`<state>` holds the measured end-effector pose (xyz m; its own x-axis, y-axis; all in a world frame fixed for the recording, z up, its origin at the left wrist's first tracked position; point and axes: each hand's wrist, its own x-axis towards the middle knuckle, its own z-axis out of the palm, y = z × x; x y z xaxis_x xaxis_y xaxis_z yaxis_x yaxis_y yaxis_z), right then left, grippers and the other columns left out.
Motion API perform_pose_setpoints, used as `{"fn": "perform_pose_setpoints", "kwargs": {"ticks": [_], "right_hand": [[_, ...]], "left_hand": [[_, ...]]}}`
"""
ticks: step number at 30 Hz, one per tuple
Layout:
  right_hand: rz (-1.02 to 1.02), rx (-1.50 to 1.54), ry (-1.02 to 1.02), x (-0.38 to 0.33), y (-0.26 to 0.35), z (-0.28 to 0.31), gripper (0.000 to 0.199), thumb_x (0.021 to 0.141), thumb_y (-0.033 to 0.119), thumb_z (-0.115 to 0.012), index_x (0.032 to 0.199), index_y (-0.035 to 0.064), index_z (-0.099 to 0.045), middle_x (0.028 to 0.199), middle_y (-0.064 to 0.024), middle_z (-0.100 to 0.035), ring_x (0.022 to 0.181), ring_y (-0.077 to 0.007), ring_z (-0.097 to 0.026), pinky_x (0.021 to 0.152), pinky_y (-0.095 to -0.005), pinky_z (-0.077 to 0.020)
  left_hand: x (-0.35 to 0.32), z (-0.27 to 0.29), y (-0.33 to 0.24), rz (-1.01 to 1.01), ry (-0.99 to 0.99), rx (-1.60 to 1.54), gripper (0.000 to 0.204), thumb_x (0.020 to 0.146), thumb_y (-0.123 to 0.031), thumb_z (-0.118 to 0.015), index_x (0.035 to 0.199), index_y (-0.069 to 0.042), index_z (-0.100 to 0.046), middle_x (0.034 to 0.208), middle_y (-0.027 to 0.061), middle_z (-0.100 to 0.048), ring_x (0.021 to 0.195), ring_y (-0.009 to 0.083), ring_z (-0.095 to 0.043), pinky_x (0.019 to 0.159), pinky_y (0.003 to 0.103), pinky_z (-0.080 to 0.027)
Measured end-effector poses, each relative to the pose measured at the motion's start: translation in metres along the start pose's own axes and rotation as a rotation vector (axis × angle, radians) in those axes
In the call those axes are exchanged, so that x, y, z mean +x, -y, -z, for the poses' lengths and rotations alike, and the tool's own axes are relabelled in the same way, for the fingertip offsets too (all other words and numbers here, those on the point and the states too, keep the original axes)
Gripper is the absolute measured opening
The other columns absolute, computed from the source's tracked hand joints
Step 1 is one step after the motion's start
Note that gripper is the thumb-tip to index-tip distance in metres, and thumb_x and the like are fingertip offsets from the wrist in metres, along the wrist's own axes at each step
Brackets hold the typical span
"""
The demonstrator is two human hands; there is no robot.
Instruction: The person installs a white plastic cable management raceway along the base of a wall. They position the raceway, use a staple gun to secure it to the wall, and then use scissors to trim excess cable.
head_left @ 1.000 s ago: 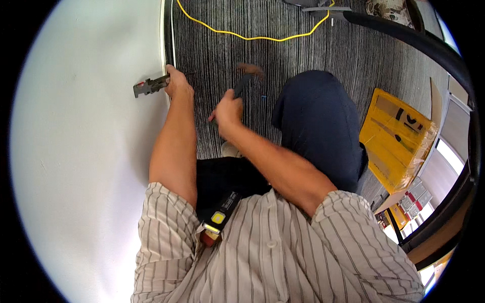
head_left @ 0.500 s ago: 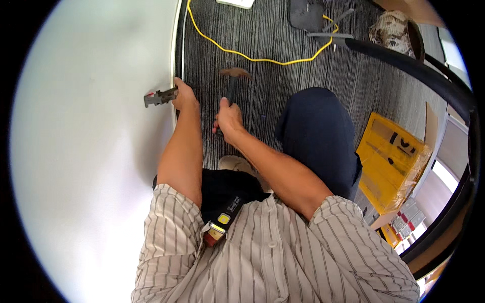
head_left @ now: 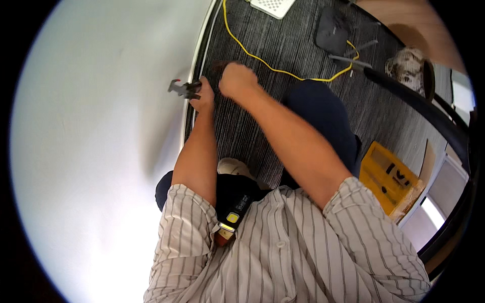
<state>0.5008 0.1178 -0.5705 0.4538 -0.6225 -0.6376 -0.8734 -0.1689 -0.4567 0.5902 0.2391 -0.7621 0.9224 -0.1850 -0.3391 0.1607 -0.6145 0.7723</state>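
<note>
Close to the white wall, my left hand is closed on a dark grey metal tool with a jaw-like end and a small red spot. The tool juts out over the wall's edge; its exact kind is unclear. My right hand is in a fist around a hammer, just right of and slightly ahead of the left hand. Only a dark, blurred bit of the hammer shows beside the fist; the handle is hidden.
A yellow cable curves over the grey striped carpet to a black device. A white perforated device lies at the far edge. On the right are a black curved bar, a patterned basket and a yellow box.
My right hand has moved forward and turned, bringing the hammer nearer the left hand and mostly out of sight. The grey tool has tilted. The whole view has shifted and rotated.
</note>
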Motion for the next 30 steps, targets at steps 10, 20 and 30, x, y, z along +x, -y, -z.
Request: {"fn": "perform_pose_setpoints", "kwargs": {"ticks": [10,20,30], "right_hand": [[0.134,-0.362,0.247,0.078,-0.012,0.047,0.03,0.075,0.007,-0.06,0.101,-0.0021,-0.072,0.114,-0.0253,-0.065,0.109,-0.0376,-0.064,0.092,-0.0433,-0.0506],[0.089,-0.004,0.349,0.104,-0.077,0.1,0.023,0.081,0.011,-0.056,0.08,-0.0071,-0.071,0.073,-0.023,-0.067,0.066,-0.0351,-0.068,0.066,-0.0404,-0.0544],[0.128,0.163,0.025,0.125,-0.192,0.171,0.039,0.087,0.011,-0.058,0.123,-0.0041,-0.062,0.076,-0.0143,-0.064,0.055,-0.0197,-0.058,0.053,-0.0373,-0.0457]], "left_hand": [[-0.04,0.026,-0.058,-0.292,0.254,0.421,0.039,0.09,-0.037,-0.058,0.104,-0.002,-0.064,0.09,0.0083,-0.071,0.088,0.0234,-0.066,0.082,0.035,-0.049],[-0.054,0.082,-0.209,-0.605,0.417,0.482,0.037,0.088,-0.037,-0.062,0.103,-0.004,-0.067,0.091,0.0123,-0.071,0.09,0.0259,-0.068,0.085,0.035,-0.051],[-0.107,0.105,-0.369,-0.599,0.378,0.535,0.04,0.088,-0.03,-0.063,0.114,0.001,-0.061,0.079,0.0108,-0.067,0.073,0.0175,-0.064,0.07,0.031,-0.05]]}}
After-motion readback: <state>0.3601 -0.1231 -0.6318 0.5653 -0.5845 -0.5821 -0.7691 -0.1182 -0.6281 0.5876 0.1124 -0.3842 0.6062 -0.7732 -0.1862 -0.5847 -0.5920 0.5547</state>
